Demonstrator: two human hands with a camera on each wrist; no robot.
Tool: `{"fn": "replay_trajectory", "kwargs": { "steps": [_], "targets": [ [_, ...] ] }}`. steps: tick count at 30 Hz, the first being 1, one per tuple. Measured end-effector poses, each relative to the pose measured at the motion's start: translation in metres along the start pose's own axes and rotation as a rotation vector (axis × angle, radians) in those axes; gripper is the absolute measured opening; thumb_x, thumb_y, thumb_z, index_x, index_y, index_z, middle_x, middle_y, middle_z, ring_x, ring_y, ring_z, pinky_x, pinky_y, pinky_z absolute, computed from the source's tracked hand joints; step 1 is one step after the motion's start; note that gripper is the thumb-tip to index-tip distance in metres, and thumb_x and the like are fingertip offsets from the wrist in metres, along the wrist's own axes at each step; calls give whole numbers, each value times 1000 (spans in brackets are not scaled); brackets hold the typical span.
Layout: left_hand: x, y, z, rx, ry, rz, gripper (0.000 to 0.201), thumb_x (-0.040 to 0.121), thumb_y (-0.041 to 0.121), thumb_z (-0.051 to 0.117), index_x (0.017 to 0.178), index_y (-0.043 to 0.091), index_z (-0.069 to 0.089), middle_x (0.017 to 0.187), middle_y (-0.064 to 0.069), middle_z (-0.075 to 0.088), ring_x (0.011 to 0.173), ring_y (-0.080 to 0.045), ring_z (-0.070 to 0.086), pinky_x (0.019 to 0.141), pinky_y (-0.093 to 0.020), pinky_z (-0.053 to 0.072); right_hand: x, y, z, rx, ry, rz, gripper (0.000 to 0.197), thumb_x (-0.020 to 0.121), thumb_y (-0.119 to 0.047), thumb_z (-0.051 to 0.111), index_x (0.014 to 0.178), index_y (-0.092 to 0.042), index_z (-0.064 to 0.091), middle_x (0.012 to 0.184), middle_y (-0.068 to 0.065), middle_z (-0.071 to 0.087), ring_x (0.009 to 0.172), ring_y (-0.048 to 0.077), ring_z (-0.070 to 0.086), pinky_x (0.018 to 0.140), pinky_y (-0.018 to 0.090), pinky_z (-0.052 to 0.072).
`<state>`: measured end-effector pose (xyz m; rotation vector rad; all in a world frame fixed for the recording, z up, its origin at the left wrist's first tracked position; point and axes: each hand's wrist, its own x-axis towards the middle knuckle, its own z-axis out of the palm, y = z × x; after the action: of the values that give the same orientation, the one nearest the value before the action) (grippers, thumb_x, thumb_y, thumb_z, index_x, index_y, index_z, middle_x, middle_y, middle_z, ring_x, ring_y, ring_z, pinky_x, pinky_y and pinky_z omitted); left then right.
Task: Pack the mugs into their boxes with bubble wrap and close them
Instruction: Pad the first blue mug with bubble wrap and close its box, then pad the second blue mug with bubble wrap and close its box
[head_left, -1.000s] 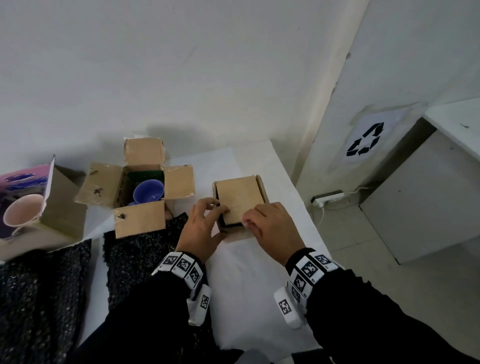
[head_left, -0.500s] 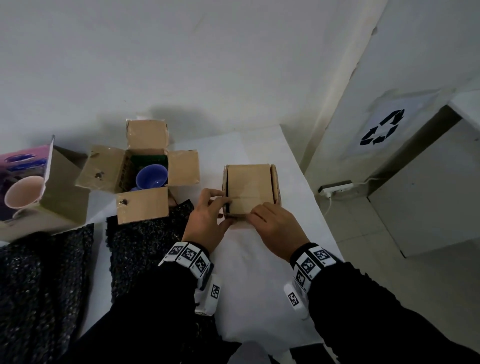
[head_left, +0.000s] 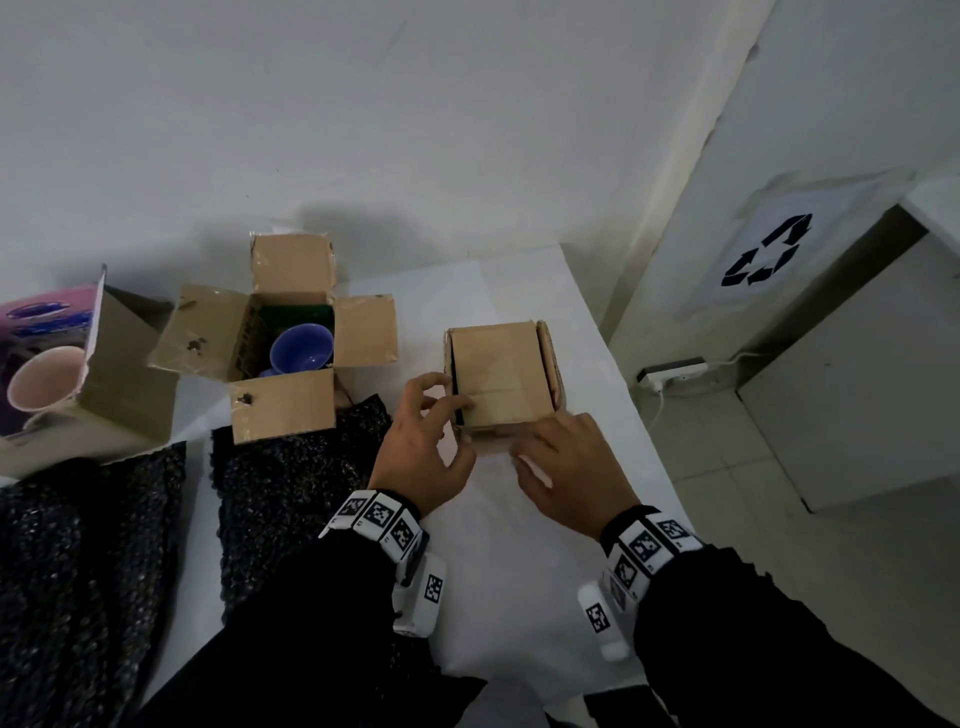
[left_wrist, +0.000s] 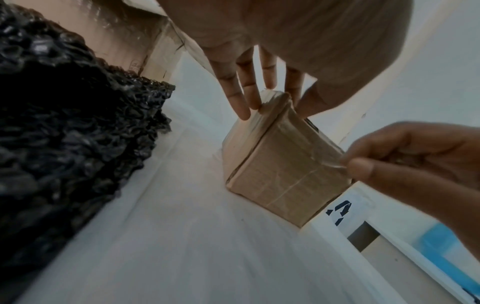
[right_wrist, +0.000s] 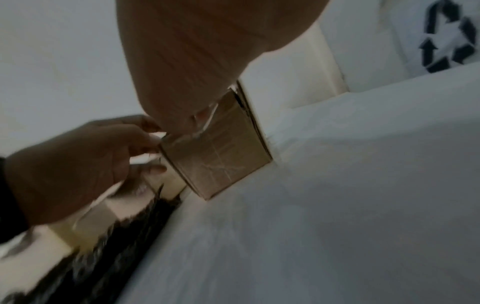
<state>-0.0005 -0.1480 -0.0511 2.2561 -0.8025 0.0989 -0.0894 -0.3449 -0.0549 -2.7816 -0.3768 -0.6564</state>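
Observation:
A small brown cardboard box (head_left: 501, 379) stands on the white table (head_left: 519, 571) with its top flaps folded down. My left hand (head_left: 447, 400) holds its near left corner, fingers on the side and thumb on top; the left wrist view shows that hold (left_wrist: 275, 102) on the box (left_wrist: 283, 168). My right hand (head_left: 519, 447) is at the near top edge and pinches a thin clear strip that looks like tape (left_wrist: 335, 162). A blue mug (head_left: 301, 348) sits in an open box (head_left: 280, 400). A pink mug (head_left: 44, 384) is in a box at the far left.
Two sheets of black bubble wrap (head_left: 291, 467) (head_left: 78, 571) lie on the table's left half. The table's right edge (head_left: 623, 395) runs close to the small box, with floor beyond. A power strip (head_left: 675, 371) lies on the floor by the wall.
Over the last second the small box turned square to me. My right hand slid from the top flap down to the near edge. My left hand stayed at the left corner.

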Motion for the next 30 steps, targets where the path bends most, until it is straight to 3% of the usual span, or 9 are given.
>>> {"fn": "replay_trajectory", "kwargs": {
  "steps": [2, 5, 8, 14, 17, 20, 24, 27, 30],
  "targets": [
    [3, 3, 3, 29, 26, -28, 43, 77, 43, 68, 111, 19, 60, 135, -1, 38, 99, -17, 54, 66, -35, 57, 8, 9, -6, 108, 46, 156, 19, 81, -32, 70, 89, -15, 64, 90, 2, 56, 82, 21, 48, 68, 32, 37],
    [10, 5, 8, 85, 29, -75, 55, 72, 56, 70, 110, 18, 58, 133, -4, 38, 105, -23, 54, 72, -37, 57, 25, 22, -5, 134, -7, 281, 33, 76, -49, 72, 86, -20, 60, 97, 0, 53, 90, 22, 43, 72, 35, 42],
    [17, 6, 12, 93, 29, -115, 53, 70, 47, 78, 108, 17, 58, 130, -5, 38, 100, -25, 56, 76, -37, 55, 33, 29, 0, 152, -43, 356, 35, 71, -53, 76, 83, -23, 61, 103, -1, 51, 100, 23, 38, 81, 31, 41],
    [17, 3, 12, -20, 20, -93, 50, 69, 36, 81, 109, 14, 61, 132, -5, 36, 88, -15, 58, 75, -27, 56, 22, 36, 1, 354, -39, 397, 31, 74, -33, 79, 96, -21, 60, 104, -5, 48, 98, 16, 40, 70, 29, 45],
    [12, -5, 12, -83, 19, -85, 53, 66, 23, 85, 112, 12, 62, 136, -5, 34, 95, -16, 58, 78, -30, 59, 27, 33, 1, 281, -25, 394, 39, 69, -48, 78, 88, -22, 56, 99, -6, 46, 92, 16, 40, 70, 26, 43],
    [14, -7, 14, -94, 35, -95, 53, 66, 22, 86, 112, 11, 62, 136, -5, 34, 96, -14, 57, 78, -28, 58, 37, 33, 7, 192, -29, 394, 51, 66, -65, 74, 84, -21, 53, 95, -4, 45, 88, 17, 39, 68, 28, 43],
    [27, -7, 16, -54, 23, -126, 51, 67, 24, 86, 112, 15, 62, 132, -4, 36, 88, -9, 56, 73, -25, 58, 41, 42, 7, 271, -79, 442, 42, 70, -54, 77, 87, -23, 53, 99, -6, 44, 85, 14, 46, 62, 32, 50],
    [37, -5, 19, 46, -3, -189, 50, 70, 26, 84, 114, 22, 60, 122, -1, 39, 72, -8, 57, 61, -30, 57, 48, 53, 2, 377, -102, 473, 35, 72, -38, 82, 89, -21, 56, 100, -9, 44, 74, 11, 51, 65, 26, 49],
    [51, -5, 24, 45, -31, -227, 49, 74, 22, 80, 118, 23, 58, 121, -1, 42, 70, -8, 60, 65, -30, 56, 55, 68, 1, 375, -103, 477, 29, 75, -28, 81, 91, -20, 58, 100, -11, 45, 70, 9, 49, 63, 20, 42]
  ]
}}
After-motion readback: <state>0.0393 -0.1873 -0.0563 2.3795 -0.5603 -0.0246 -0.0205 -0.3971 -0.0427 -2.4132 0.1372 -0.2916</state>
